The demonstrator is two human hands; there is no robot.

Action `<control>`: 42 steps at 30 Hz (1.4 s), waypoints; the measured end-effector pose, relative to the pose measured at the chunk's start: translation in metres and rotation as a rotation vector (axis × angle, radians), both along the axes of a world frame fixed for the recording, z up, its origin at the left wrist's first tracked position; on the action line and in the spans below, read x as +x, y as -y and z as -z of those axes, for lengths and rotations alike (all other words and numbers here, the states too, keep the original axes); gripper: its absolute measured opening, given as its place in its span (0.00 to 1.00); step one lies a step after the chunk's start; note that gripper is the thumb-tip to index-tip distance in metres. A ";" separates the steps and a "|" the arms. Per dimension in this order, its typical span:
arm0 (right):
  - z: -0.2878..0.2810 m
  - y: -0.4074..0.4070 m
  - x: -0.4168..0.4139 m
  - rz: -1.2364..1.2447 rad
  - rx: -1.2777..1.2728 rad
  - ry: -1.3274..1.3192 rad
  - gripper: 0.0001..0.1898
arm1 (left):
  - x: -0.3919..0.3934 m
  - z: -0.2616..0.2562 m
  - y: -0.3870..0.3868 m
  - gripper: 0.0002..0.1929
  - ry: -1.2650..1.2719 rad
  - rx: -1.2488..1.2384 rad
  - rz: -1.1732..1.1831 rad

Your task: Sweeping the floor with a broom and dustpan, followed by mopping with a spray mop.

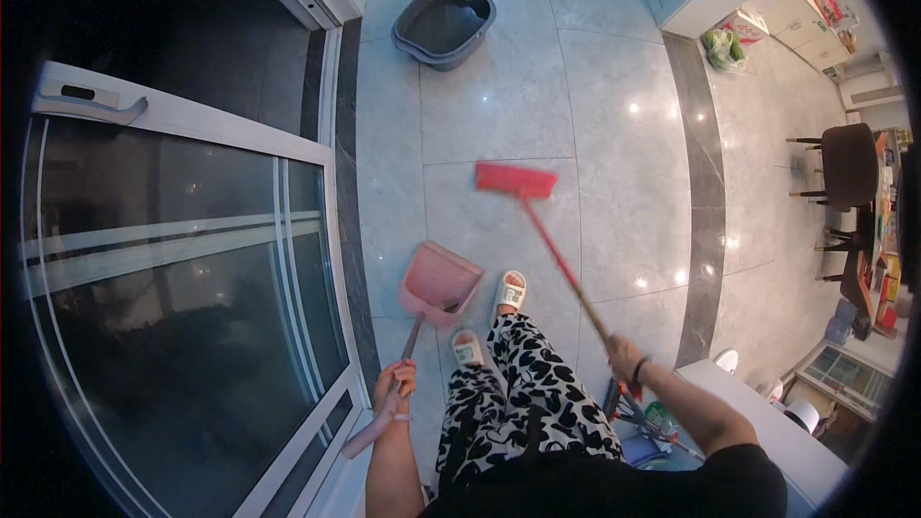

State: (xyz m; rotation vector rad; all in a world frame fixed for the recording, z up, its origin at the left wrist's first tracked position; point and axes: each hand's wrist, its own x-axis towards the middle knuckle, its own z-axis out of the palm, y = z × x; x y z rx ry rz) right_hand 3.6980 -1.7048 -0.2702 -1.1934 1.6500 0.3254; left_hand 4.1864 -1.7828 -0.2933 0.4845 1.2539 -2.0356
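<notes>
My left hand (395,381) grips the handle of a pink long-handled dustpan (435,277), whose pan rests at floor level left of my feet. Some small dark debris (450,303) lies in the pan near its back. My right hand (624,358) is closed around the stick of a broom (565,266). The red broom head (515,180) is out in front of me over the grey tiles, slightly blurred, up and to the right of the dustpan. A dark band circles my right wrist.
A dark grey plastic tub (445,25) stands on the tiled floor (496,115) ahead. Along the left runs a glass door (180,244) with a white frame. A white cabinet (763,432) is close on my right. Farther right are a brown chair (849,165) and a bag of green vegetables (724,50).
</notes>
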 end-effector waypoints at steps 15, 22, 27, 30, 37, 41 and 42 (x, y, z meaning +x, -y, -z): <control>-0.185 -0.082 0.096 0.485 0.241 0.047 0.12 | 0.030 0.029 -0.036 0.08 0.139 0.051 0.042; -0.087 -0.104 0.103 0.151 0.068 -0.323 0.10 | 0.025 0.025 -0.030 0.09 0.035 0.178 0.017; -0.056 -0.080 0.141 0.174 0.074 -0.366 0.11 | 0.039 0.034 -0.039 0.08 0.064 0.036 0.066; -0.036 -0.043 0.147 0.222 -0.019 -0.349 0.11 | 0.038 0.034 -0.035 0.08 0.063 0.077 0.063; -0.029 0.026 0.123 0.368 -0.343 -0.177 0.10 | 0.030 0.026 -0.033 0.07 0.046 0.131 0.083; -0.034 0.017 0.125 0.343 -0.325 -0.192 0.10 | 0.047 0.036 -0.041 0.07 -0.023 0.108 0.110; -0.018 0.015 0.120 0.399 -0.292 -0.163 0.10 | 0.041 0.041 -0.041 0.07 -0.030 0.164 0.070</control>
